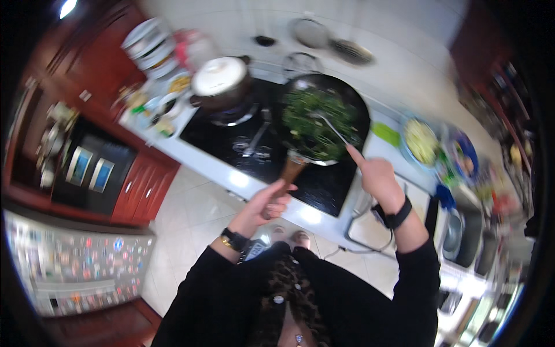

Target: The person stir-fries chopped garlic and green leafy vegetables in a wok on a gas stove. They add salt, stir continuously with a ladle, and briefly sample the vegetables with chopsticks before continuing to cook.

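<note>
Chopped leafy greens (318, 115) lie in a black wok (363, 108) on the right part of the black glass cooktop (208, 134). My left hand (271, 201) is closed round the wok's wooden handle (291, 171). In my right hand (381, 180) is a metal cooking utensil (334, 129), its index finger stretched along the shaft. The utensil's head sits among the greens, so its shape is partly hidden. Both wrists wear dark bands.
A dark pot with a white lid (220, 76) stands on the left burner. Small dishes and jars (167, 104) crowd the left counter. Rightward are a green cloth-like item (385, 134), a bowl of pale shredded vegetable (420, 141), a blue-rimmed basin (470, 156) and a sink (470, 230). Strainers (310, 34) hang behind.
</note>
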### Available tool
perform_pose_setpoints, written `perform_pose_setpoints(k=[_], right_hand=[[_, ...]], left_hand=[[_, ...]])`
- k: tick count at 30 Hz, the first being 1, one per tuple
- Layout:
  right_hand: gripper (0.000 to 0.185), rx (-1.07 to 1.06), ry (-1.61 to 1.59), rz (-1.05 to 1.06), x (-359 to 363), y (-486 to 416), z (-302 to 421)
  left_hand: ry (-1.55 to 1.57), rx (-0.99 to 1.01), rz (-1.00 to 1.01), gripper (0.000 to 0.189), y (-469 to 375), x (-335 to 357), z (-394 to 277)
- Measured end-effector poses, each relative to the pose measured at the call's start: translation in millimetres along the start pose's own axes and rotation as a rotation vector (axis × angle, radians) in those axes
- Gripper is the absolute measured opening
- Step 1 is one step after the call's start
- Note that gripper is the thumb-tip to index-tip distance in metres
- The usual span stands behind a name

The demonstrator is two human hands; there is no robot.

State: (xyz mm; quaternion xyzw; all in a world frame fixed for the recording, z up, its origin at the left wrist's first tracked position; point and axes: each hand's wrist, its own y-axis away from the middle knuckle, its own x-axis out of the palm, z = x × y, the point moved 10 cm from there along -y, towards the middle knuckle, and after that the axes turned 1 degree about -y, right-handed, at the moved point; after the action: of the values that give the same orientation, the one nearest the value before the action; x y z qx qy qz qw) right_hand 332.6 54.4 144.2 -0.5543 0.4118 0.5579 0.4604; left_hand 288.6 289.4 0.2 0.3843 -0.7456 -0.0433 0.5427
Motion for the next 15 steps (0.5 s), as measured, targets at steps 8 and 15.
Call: perform_pose_setpoints(k=[8,15], right_hand=[[0.113,0.219,-0.131,0.101,59.7,6.5,-28.8],[0.071,0.222,-0.367,-0.343,-38.5,35.5,69.1]], left_hand=[[-0.001,0.106,0.044,0.051,-16.4,-7.8,3.9],[-0.283,0.295,-0.009,0.052,110.7,-75.0,-14.3]])
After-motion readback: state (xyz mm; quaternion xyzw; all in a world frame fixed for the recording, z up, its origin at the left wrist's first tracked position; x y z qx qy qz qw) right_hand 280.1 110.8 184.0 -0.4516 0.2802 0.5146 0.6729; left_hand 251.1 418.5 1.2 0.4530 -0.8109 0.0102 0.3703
